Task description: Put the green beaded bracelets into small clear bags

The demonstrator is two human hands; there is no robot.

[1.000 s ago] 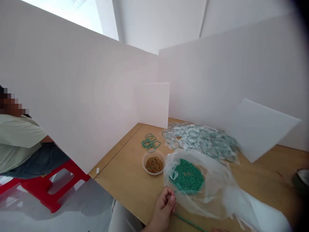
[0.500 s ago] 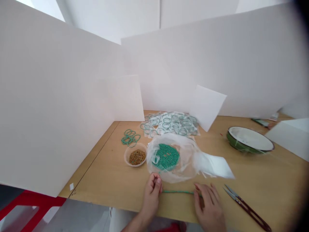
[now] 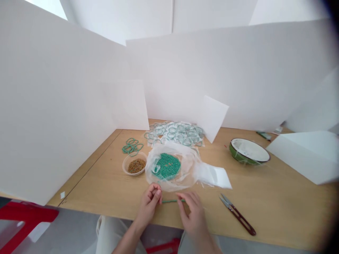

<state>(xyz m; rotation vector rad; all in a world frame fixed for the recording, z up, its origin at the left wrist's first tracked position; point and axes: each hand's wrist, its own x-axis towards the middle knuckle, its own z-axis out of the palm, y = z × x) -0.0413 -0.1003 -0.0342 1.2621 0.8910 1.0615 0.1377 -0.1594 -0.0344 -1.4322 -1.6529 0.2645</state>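
Observation:
A short strand of green beads [image 3: 173, 201] stretches across the wooden table between my hands. My left hand [image 3: 148, 203] is curled, its fingertips pinching the strand's left end just below a clear plastic bag [image 3: 191, 165]. My right hand [image 3: 192, 211] holds the right end between thumb and fingers. Inside the bag lies a round mass of green beads [image 3: 166, 165]. Close by on the left, a small round bowl [image 3: 124, 166] holds brown beads, with loose loops of green beads [image 3: 131, 146] behind it.
Behind the bag is a spread of green bead loops in clear packets [image 3: 174, 134]. Dark red-handled snips [image 3: 237, 218] lie to the right of my right hand, and a green enamel basin [image 3: 249, 151] stands further back. White boards [image 3: 66, 106] wall the table's left and back.
My right hand has moved left, closer to my left hand, and less of the strand shows between them. The whole scene sits further left and smaller in view, with the table's front edge more visible.

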